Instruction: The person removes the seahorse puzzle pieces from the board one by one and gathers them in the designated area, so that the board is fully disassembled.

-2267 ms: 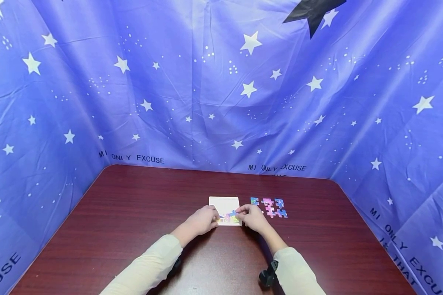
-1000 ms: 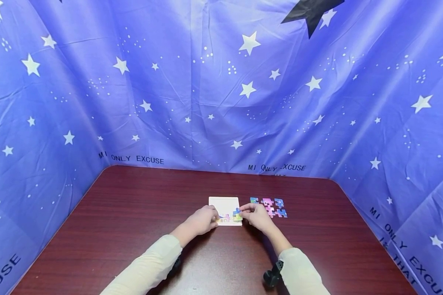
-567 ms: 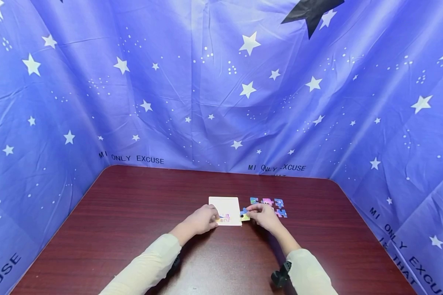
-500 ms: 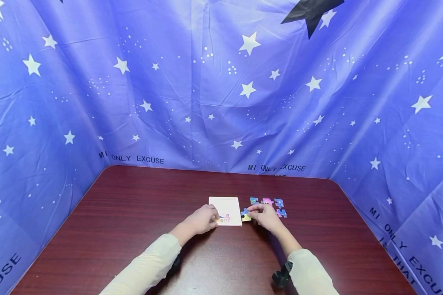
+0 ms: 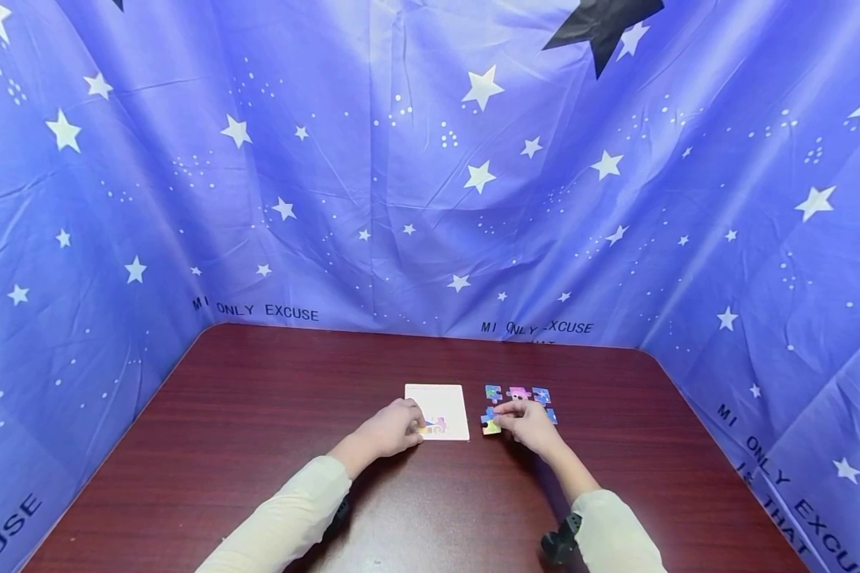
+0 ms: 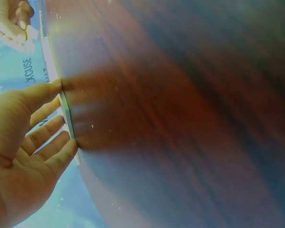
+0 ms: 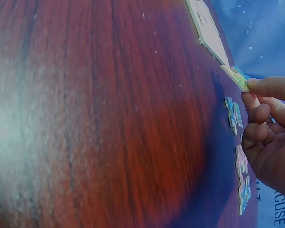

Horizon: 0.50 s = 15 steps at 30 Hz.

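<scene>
My right hand (image 5: 533, 427) pinches a blue and yellow-green jigsaw piece (image 5: 490, 426) between thumb and finger, just right of the board. In the right wrist view that piece (image 7: 237, 79) is tilted in the fingertips. A white puzzle board (image 5: 440, 398) lies flat, with a few coloured pieces (image 5: 435, 424) along its near side, partly covered by my left hand. My left hand (image 5: 390, 427) holds the board's near left corner. In the left wrist view its thumb and fingers touch the board's edge (image 6: 67, 114). Loose jigsaw pieces (image 5: 519, 393) lie beyond my right hand, some partly hidden.
The dark red wooden table (image 5: 272, 398) has a blue star-printed curtain (image 5: 373, 183) around its far side and both sides. A black device (image 5: 562, 541) sits at the right wrist, beside a pale sleeve (image 5: 612, 525).
My right hand has lifted the blue and yellow-green jigsaw piece off the board's near right corner and carried it rightward toward the loose pieces. The left hand has stayed put.
</scene>
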Tool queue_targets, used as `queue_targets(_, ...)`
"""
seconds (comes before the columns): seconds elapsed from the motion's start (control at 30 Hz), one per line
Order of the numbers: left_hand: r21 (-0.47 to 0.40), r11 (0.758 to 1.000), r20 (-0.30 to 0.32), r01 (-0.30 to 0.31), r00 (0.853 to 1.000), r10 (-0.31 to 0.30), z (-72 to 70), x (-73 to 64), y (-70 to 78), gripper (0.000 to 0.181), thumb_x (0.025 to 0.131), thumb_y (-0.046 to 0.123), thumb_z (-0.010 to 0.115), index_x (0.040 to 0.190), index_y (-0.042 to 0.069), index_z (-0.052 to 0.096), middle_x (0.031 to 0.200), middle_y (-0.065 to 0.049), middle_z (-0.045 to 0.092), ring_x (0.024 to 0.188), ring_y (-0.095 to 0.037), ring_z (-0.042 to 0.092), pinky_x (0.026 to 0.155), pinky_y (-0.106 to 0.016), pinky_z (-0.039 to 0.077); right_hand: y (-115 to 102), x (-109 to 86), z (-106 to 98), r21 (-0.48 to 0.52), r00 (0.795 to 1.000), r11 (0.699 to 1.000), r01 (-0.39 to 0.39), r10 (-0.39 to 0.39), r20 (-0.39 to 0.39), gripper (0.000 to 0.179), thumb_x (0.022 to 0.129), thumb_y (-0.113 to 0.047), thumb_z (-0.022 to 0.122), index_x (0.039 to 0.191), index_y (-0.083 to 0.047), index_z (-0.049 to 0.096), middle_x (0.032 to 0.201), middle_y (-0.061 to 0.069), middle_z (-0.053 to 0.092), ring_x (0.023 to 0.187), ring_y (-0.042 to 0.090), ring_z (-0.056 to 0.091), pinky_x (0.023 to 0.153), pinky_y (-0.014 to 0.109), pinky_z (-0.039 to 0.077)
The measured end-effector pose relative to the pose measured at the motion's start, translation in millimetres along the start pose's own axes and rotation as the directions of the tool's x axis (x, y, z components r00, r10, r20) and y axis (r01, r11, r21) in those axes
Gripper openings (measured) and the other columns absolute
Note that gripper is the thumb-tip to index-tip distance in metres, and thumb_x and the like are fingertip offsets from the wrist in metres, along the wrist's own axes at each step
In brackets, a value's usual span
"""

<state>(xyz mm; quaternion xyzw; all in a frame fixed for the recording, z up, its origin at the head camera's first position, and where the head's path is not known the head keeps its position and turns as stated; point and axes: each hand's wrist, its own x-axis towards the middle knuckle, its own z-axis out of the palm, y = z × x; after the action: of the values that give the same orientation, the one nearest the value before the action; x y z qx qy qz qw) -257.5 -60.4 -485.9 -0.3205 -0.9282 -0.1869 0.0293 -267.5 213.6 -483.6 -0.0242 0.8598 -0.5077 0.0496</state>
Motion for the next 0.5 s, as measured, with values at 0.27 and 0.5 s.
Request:
queue_targets(0.27,-0.002,1.000,-0.001,-0.006,1.000,0.006,-1.4,0.2,0.3,0.013,0.081,0.019,0.070,0.089,0.008,0.067,0.091,0.001,0.060,0.090,-0.017,0.055,0.081,-0.027,0.048,2,-3.6,-6,0.009,1.000,1.000,-0.006,0.006,-0.009,0.022,0.081,-0.004,0.065,0.100,0.006,0.068,0.059,0.003,0.058,0.049,0.012,0.047,0.043,0.021,0.037)
queue_targets(0.5,0.008,1.000,0.004,-0.010,1.000,0.010,-1.0,-0.8,1.6,0.013,0.082,0.019,0.070,0.089,0.008,0.067,0.092,0.001,0.060,0.091,-0.018,0.056,0.082,-0.028,0.049,5,-6.1,-13,0.002,1.000,1.000,-0.020,0.020,-0.024,0.021,0.081,-0.005,0.066,0.098,0.006,0.068,0.059,0.003,0.058,0.048,0.009,0.045,0.043,0.020,0.036)
